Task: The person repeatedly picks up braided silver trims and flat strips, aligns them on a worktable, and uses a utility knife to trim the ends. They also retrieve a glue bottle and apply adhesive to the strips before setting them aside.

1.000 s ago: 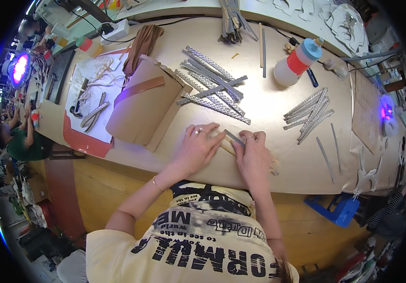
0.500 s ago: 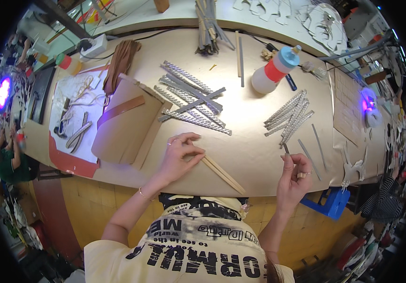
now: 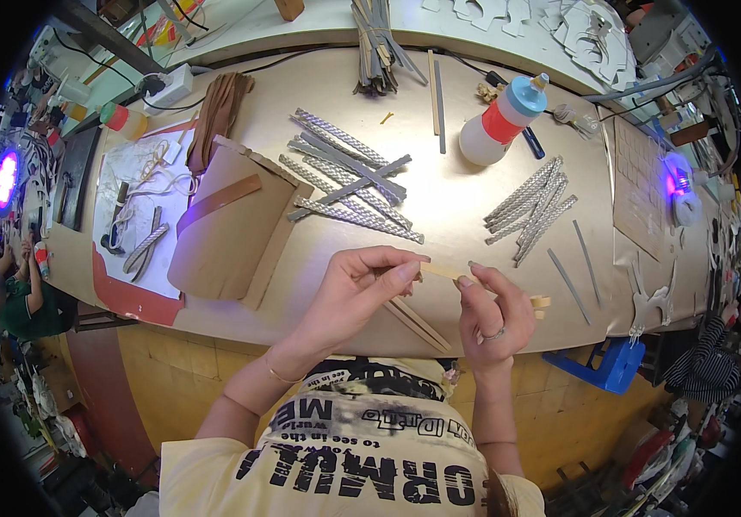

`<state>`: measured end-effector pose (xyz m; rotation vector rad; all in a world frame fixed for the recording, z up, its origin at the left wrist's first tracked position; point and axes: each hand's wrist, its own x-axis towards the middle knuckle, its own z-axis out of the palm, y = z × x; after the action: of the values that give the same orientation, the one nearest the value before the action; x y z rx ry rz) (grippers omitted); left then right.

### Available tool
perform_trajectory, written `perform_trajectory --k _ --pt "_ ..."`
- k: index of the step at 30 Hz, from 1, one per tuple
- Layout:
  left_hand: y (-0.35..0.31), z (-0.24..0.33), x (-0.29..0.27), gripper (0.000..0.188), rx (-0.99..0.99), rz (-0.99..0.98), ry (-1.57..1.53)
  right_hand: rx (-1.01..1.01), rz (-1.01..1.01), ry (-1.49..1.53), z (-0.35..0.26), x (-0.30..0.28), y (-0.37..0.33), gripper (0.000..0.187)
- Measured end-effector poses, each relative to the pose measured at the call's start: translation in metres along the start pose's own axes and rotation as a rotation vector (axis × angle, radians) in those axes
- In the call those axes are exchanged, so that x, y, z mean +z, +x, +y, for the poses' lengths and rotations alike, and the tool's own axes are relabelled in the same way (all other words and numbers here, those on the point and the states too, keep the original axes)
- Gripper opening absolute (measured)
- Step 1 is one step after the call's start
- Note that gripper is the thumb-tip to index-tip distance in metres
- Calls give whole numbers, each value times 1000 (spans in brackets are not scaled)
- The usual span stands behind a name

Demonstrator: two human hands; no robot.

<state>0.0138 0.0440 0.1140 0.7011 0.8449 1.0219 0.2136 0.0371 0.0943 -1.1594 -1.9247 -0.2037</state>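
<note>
A thin beige strip (image 3: 439,270) is stretched between my two hands above the front of the table. My left hand (image 3: 362,289) pinches one end between thumb and fingertips. My right hand (image 3: 495,317) pinches the strip a short way along, and a beige end shows beyond its fingers. Below, more beige strips (image 3: 422,327) lie slanted on the table, partly hidden by my left hand. Ahead of my hands is a pile of silver braided straps (image 3: 349,215) with flat grey strips (image 3: 357,181) across it. A smaller group of braided straps (image 3: 530,207) lies to the right.
A bottle with a blue cap and red band (image 3: 499,125) stands behind the straps. Two loose grey strips (image 3: 570,286) lie at the right. A brown box-like piece (image 3: 232,233) stands at the left. A grey strip bundle (image 3: 376,56) is at the back, a blue stool (image 3: 598,366) below right.
My right hand has moved left from beside the loose grey strips to meet my left hand. My left hand has risen slightly to the right, lifting a beige strip that both hands now hold.
</note>
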Motion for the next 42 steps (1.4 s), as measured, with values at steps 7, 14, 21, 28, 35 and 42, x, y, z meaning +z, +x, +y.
perform_trajectory --k 7,14,21,28,35,42 --pt "4 0 4 13 159 68 345 241 -84 68 -17 -5 7 24" --pt "-6 2 19 15 639 41 958 687 -381 535 -47 -37 27 7" --pt "-10 -1 20 19 618 18 929 681 -386 562 -46 -36 30 8" --pt "-7 0 22 19 654 15 946 668 -353 577 -44 -36 29 8" --pt "-7 -2 22 21 686 3 995 665 -359 576 -41 -37 28 8" --pt "-5 -7 25 22 697 41 955 682 -376 577 -40 -38 29 8"
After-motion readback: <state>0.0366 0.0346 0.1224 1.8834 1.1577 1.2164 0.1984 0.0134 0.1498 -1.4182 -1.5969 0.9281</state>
